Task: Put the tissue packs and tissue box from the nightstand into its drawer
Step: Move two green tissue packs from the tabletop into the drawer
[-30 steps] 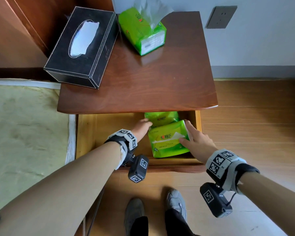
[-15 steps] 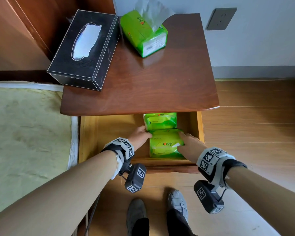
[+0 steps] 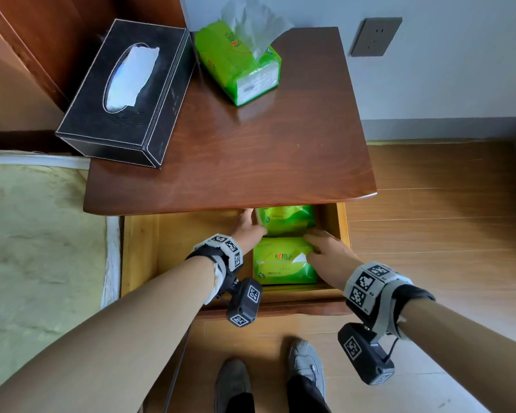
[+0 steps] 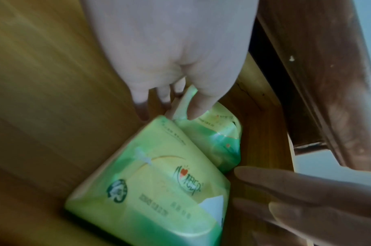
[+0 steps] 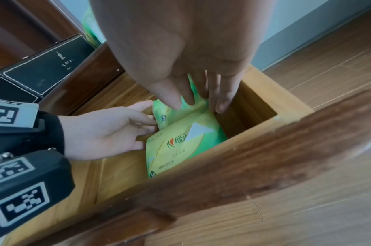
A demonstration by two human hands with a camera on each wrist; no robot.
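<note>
Head view puts your shoes (image 3: 306, 366) nearest, on the wooden floor (image 3: 447, 228), with the pulled-out drawer (image 3: 140, 248) of the nightstand just beyond them. Two green tissue packs lie in the drawer's right part, one behind the other and touching. The near pack (image 3: 282, 262) lies flat, logo up; the far pack (image 3: 286, 219) sits partly under the tabletop's edge. Your right hand (image 3: 328, 254) rests on the right side of the near pack, its fingers stretched out and relaxed toward the seam between the two packs, grasping nothing. Your left hand (image 3: 249, 229) reaches in from the left; the left wrist view shows its thumb (image 4: 201, 103) and fingers pinching the left end flap of the far pack. Farther off, on the tabletop (image 3: 251, 162), the black tissue box (image 3: 125, 93) stands at the far left corner, overhanging the left edge. Just to its right stands the opened green tissue pack (image 3: 239, 67), a white tissue sticking up from its top. A wall socket (image 3: 376, 37) sits on the wall to the far right.
</note>
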